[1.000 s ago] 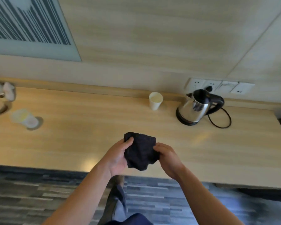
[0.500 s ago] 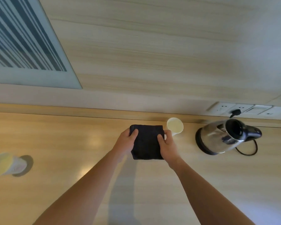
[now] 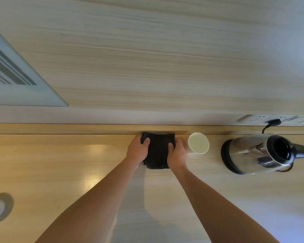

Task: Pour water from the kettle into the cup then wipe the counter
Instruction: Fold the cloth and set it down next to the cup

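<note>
Both hands clamp the folded black cloth: left hand on one edge, right hand on the other, flat on the counter at the back edge. Wipe with even pressure; cup, pale liquid inside, sits just at 3 o'clock. Kettle further at 3, lid open, contents unseen.

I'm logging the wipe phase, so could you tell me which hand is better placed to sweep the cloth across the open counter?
Probably the left hand: bare counter lies on its side of the cloth, while the right hand sits almost against the cup, with the kettle beyond.
</note>
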The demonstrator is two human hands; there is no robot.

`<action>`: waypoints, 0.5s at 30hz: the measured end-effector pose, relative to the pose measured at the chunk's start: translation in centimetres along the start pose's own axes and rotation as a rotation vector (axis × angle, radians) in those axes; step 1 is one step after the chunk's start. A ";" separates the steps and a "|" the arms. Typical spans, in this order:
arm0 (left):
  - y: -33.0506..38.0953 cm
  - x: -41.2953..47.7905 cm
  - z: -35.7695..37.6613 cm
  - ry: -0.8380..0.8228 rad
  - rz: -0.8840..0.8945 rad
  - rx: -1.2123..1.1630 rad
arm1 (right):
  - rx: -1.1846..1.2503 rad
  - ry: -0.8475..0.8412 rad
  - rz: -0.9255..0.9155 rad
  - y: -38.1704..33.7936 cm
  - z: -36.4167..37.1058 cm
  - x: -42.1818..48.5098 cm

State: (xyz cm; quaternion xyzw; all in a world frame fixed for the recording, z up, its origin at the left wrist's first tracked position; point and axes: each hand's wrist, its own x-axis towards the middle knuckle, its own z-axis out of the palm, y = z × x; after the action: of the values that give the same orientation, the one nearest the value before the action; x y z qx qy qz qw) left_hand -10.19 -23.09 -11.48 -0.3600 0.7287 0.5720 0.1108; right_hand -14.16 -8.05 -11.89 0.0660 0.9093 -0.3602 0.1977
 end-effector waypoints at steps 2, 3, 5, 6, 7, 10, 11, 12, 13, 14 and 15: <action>-0.3 0.1 0.2 -0.002 0.010 0.036 | 0.019 0.018 0.016 0.2 0.3 0.2; -0.3 -0.1 0.3 -0.002 0.014 0.062 | 0.028 0.026 0.025 0.2 0.5 0.1; -0.7 -0.5 0.5 0.012 0.022 0.107 | 0.027 0.030 0.019 0.2 0.7 -0.3; -1.0 -0.8 0.6 0.025 0.039 0.134 | 0.017 0.029 -0.003 0.1 0.7 -0.5; -1.4 -1.1 0.7 0.039 0.063 0.163 | -0.001 0.025 -0.023 0.1 0.7 -0.9; -2.5 -1.7 1.0 0.115 0.174 0.215 | -0.168 0.006 -0.092 0.5 0.8 -1.8; -2.8 -2.0 1.0 0.141 0.203 0.231 | -0.263 0.002 -0.121 0.6 0.7 -2.2; -3.0 -2.4 1.1 0.161 0.217 0.255 | -0.357 0.002 -0.153 0.9 0.7 -2.5; -3.1 -2.8 1.3 0.181 0.232 0.296 | -0.441 -0.003 -0.185 1.1 0.7 -2.9; -3.3 -3.2 1.4 0.196 0.252 0.354 | -0.521 -0.012 -0.218 1.5 0.7 -3.3; -3.6 -3.7 1.4 0.203 0.271 0.413 | -0.590 -0.032 -0.243 1.7 0.5 -3.7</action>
State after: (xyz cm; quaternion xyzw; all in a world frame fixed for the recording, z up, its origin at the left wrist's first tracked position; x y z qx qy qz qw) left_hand -5.57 -20.63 -12.49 -0.2842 0.8790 0.3817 0.0308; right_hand -10.13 -7.05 -11.80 -0.1090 0.9726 -0.1029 0.1780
